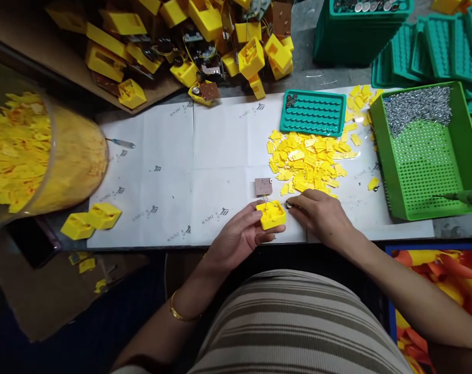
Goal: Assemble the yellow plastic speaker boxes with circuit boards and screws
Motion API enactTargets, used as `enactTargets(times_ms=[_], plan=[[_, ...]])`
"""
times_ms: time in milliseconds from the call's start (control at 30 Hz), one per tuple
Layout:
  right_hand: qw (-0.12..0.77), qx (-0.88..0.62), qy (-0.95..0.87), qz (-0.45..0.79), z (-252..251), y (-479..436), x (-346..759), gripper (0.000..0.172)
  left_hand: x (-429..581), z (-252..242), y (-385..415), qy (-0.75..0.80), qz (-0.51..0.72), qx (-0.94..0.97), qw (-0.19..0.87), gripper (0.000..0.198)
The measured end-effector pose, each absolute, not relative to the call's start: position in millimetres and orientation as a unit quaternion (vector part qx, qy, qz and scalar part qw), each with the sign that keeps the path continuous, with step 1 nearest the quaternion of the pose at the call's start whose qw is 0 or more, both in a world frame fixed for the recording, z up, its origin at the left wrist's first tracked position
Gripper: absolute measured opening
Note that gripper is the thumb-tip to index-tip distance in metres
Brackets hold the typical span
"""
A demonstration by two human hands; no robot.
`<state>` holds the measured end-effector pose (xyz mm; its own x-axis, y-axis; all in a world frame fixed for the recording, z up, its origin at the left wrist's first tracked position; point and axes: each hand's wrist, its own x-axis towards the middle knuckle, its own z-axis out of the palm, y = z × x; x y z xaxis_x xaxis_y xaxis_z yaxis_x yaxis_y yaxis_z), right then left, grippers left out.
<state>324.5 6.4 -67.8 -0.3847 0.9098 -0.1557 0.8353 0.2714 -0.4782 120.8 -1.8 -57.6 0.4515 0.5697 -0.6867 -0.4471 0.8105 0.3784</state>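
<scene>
My left hand (239, 234) grips a small yellow plastic housing (272, 214) at the table's near edge. Thin wires run from the housing to a small brown circuit board (263, 186) lying just behind it. My right hand (321, 213) is closed beside the housing and pinches a tiny round metal part (288, 204) at its right side. A heap of flat yellow plastic pieces (309, 158) lies just beyond my right hand.
A teal slotted tray (313, 112) sits behind the heap. A green basket (426, 150) with small metal parts stands at right, a tool (465, 197) on its rim. Left: a tub of yellow pieces (41, 156), two housings (91, 219), a screwdriver (121, 142). More wired housings (204, 47) are piled at the back.
</scene>
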Motion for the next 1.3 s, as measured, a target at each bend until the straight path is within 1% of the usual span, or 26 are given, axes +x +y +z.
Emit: enactTargets(times_ms=[67,100,167,267,333,367,433,500,700,867,967,1067,1167,1300], plan=[[0.068,-0.546,-0.788,0.277,-64.4,11.2,326.1,0.018,121.9,-56.0,-1.2,0.435,0.286,0.087,0.849,0.03],[0.078,-0.547,-0.78,0.294,-63.2,13.5,327.5,0.017,122.4,-55.0,-1.2,0.435,0.276,0.095,0.852,0.032],[0.132,-0.556,-0.749,0.335,-60.8,17.1,331.1,0.015,123.3,-53.3,-1.5,0.444,0.256,0.112,0.851,0.036],[0.248,-0.574,-0.668,0.404,-54.3,18.5,334.8,0.015,125.7,-52.2,-1.4,0.475,0.252,0.143,0.831,0.043],[0.288,-0.569,-0.632,0.439,-47.6,16.4,334.4,0.015,128.5,-52.2,-0.5,0.492,0.256,0.163,0.816,0.043],[0.29,-0.561,-0.632,0.449,-44.2,14.7,333.3,0.015,130.2,-52.1,0.3,0.495,0.256,0.17,0.813,0.042],[0.263,-0.535,-0.668,0.445,-38.4,10.9,330.5,0.012,133.4,-51.8,2.1,0.494,0.251,0.177,0.814,0.04],[0.222,-0.513,-0.719,0.414,-34.9,7.6,328.7,0.01,135.6,-51.1,3.9,0.489,0.248,0.181,0.816,0.039],[0.13,-0.498,-0.807,0.288,-31.6,5.6,329.5,0.015,139.0,-47.7,7.0,0.514,0.25,0.228,0.788,0.037],[0.024,-0.473,-0.865,0.166,-25.8,6.0,325.4,0.013,146.1,-41.6,9.6,0.541,0.25,0.264,0.758,0.039],[-0.005,-0.469,-0.873,0.13,-21.2,5.9,322.5,0.013,148.7,-40.3,10.6,0.545,0.251,0.272,0.752,0.039],[-0.001,-0.491,-0.858,0.151,-20.2,6.8,321.4,0.012,149.4,-41.0,9.9,0.539,0.263,0.265,0.755,0.041],[0.008,-0.529,-0.823,0.206,-25.0,8.7,322.9,0.018,150.1,-42.1,8.3,0.537,0.278,0.263,0.751,0.048],[0.053,-0.558,-0.776,0.29,-35.8,11.0,326.9,0.015,152.6,-41.5,7.6,0.544,0.289,0.275,0.738,0.05]])
